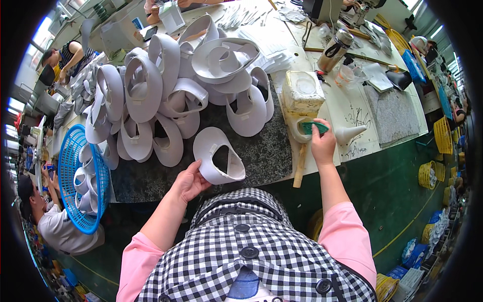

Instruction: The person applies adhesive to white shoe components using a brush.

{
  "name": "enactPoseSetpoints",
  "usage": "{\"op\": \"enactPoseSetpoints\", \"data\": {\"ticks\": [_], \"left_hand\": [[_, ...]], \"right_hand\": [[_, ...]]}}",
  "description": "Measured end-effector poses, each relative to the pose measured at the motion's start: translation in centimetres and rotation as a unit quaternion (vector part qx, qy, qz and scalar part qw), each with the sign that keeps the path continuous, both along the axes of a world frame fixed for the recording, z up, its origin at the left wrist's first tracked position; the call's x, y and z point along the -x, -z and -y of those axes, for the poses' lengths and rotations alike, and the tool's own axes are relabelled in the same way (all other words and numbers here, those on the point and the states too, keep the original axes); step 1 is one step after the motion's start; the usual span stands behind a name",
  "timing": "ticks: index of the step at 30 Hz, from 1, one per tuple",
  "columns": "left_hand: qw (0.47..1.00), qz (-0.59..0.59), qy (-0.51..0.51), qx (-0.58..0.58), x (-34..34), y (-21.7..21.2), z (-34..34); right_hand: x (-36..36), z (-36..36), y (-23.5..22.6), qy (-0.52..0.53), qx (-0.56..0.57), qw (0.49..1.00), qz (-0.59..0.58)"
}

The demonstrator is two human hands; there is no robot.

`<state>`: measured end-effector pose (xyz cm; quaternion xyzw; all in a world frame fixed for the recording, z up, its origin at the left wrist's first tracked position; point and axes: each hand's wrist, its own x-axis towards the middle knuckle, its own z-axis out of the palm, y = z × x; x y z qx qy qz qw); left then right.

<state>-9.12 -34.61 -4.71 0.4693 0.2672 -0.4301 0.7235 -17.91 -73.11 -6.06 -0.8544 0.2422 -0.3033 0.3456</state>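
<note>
At the front edge of the dark speckled work mat [151, 183], my left hand [190, 182] grips the rim of a white shoe upper [217, 143] between thumb and fingers. The upper has a wide opening and a small pale label. My right hand [323, 144] is closed on a small green tool [316, 128], flat like a scraper or brush; its exact kind is unclear. The tool is at the mouth of a small whitish pot [301, 135]. Right of that hand lies a white bottle with a pointed nozzle [350, 134]. Below the pot, a wooden stick [300, 166] juts over the edge.
A heap of white uppers [143, 88] covers the mat's far left. A blue basket [103, 189] with more uppers stands left. A crusted whitish block [303, 90], a flask [334, 52] and a grey slab [392, 113] are on the table's right. Other people sit nearby.
</note>
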Motion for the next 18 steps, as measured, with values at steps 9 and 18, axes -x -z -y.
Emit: {"op": "enactPoseSetpoints", "data": {"ticks": [9,18], "left_hand": [[0.983,0.167,-0.05,0.059,1.4,-1.7,0.6],[0.99,0.12,0.064,0.029,1.7,-3.0,1.4]], "right_hand": [[1.7,0.6,-1.1,0.055,-0.358,0.932,0.034],[-3.8,-17.0,-4.5,-0.296,-0.4,0.867,0.005]]}}
